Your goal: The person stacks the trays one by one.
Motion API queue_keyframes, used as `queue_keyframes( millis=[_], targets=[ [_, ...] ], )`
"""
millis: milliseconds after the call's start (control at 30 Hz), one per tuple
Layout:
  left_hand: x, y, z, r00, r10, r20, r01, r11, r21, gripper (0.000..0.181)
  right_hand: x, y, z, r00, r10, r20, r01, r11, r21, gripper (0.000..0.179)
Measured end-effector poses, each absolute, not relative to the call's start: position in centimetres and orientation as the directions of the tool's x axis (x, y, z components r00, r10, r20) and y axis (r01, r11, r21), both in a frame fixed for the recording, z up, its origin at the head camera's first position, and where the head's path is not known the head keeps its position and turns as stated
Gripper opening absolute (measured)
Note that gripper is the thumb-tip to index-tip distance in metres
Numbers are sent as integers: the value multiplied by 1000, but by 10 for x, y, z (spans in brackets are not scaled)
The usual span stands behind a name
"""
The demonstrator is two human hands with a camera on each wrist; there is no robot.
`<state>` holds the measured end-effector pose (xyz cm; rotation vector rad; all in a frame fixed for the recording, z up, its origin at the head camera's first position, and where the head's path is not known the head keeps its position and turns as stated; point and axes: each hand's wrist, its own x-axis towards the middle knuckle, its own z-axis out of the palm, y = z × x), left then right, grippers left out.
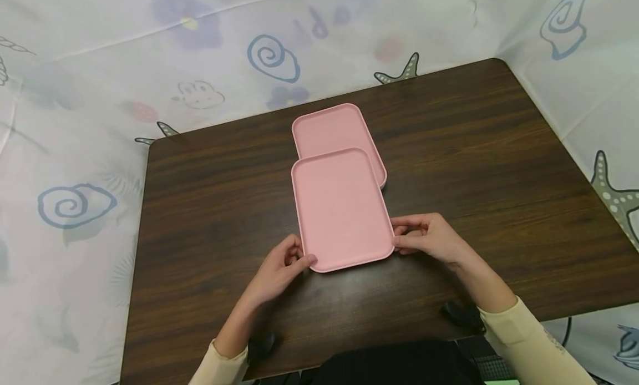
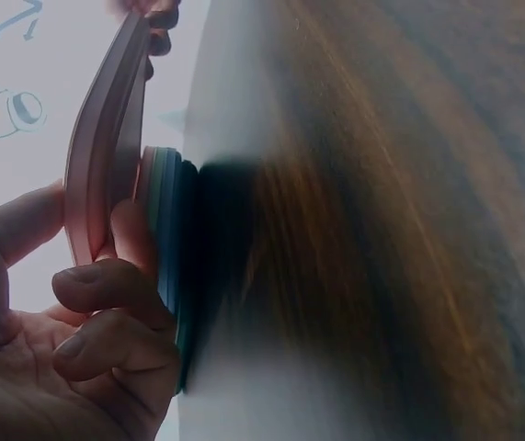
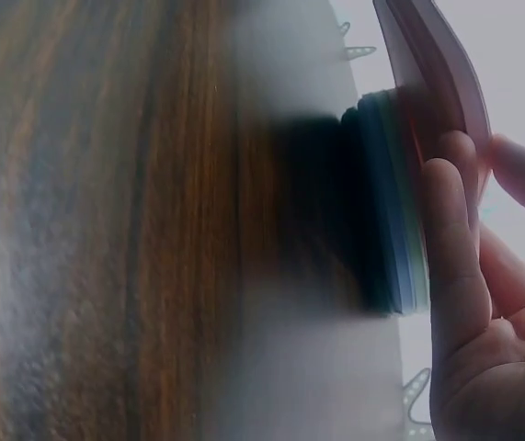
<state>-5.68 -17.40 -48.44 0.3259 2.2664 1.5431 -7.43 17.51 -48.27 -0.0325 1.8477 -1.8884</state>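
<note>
A pink rectangular tray (image 1: 344, 210) with rounded corners is held by its near end, above a stack of trays and shifted toward the person. My left hand (image 1: 280, 267) pinches its near left corner, thumb on the rim and fingers beneath. At the near right corner, my right hand (image 1: 430, 238) grips the edge between thumb and fingers. The stack's top tray (image 1: 331, 128) is also pink and partly covered. Both wrist views show the held tray tilted off the stack (image 3: 393, 211), whose lower edges look green, blue and dark.
A dark wood-grain table (image 1: 214, 207) carries the trays. White cloth (image 1: 214, 46) printed with shells and starfish hangs behind it and at both sides. Small black objects (image 1: 461, 313) sit by the table's near edge, close to the forearms.
</note>
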Motion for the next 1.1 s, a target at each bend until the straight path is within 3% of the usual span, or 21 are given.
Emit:
queue_keyframes(
  millis=[233,500,1100],
  targets=[
    [-69,-165,-482,-906,388,-168,-14,370,929,16,-79,179,-482,-898,-331,-290,308,-1,-951,50],
    [-76,-152,-449,-909,381,-171,-20,368,929,13,-87,178,-484,-915,-305,-265,293,-50,-955,48],
    [-95,-142,-455,-953,289,-91,13,338,941,15,-112,174,-487,-956,-213,-202,222,-76,-972,43]
  ],
)
